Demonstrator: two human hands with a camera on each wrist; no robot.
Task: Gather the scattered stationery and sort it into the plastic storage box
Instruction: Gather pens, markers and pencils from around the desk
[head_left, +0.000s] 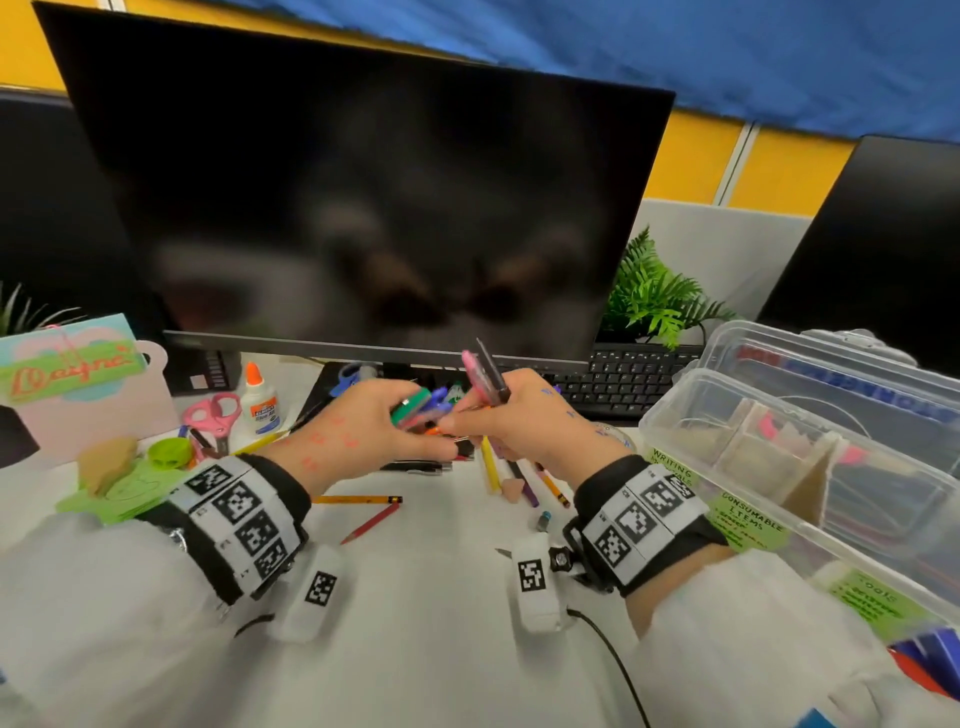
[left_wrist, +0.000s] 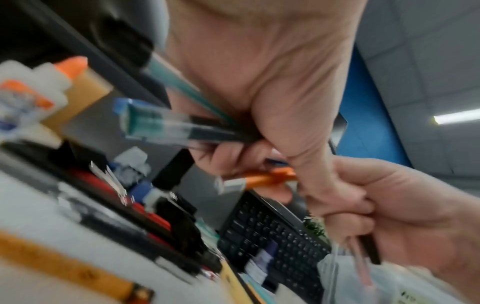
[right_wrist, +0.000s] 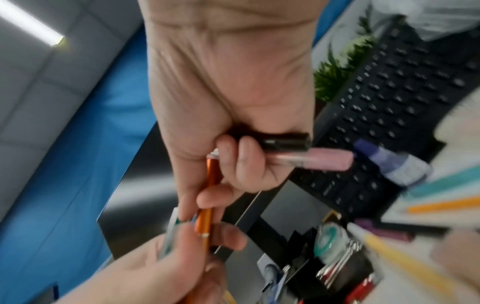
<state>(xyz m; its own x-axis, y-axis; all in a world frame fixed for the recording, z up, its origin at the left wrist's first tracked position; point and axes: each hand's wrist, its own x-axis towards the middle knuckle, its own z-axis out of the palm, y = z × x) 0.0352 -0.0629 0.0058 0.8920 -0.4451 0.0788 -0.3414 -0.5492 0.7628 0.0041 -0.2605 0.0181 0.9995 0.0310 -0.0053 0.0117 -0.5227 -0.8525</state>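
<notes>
The box (head_left: 810, 415) is clear glossy plastic with paper labels (head_left: 748, 519). The orange pen (right_wrist: 205, 224) looks like satin metal. The desk (head_left: 441, 597) is smooth matt white; the monitor (head_left: 363, 208) is glossy.

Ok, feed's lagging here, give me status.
Left hand grips a bundle of pens. Right hand holds pink pen and black pen. Storage box open, unobstructed.

The monitor (head_left: 363, 208) stands at the far centre of the desk (head_left: 441, 597), with the keyboard (head_left: 623, 379) behind its right edge. The storage box (head_left: 810, 467) sits at the right, near the plant (head_left: 654, 296). The glue bottle (head_left: 258, 402) and scissors (head_left: 215, 413) lie at the left; loose pencils (head_left: 358, 500) lie near the centre.
</notes>
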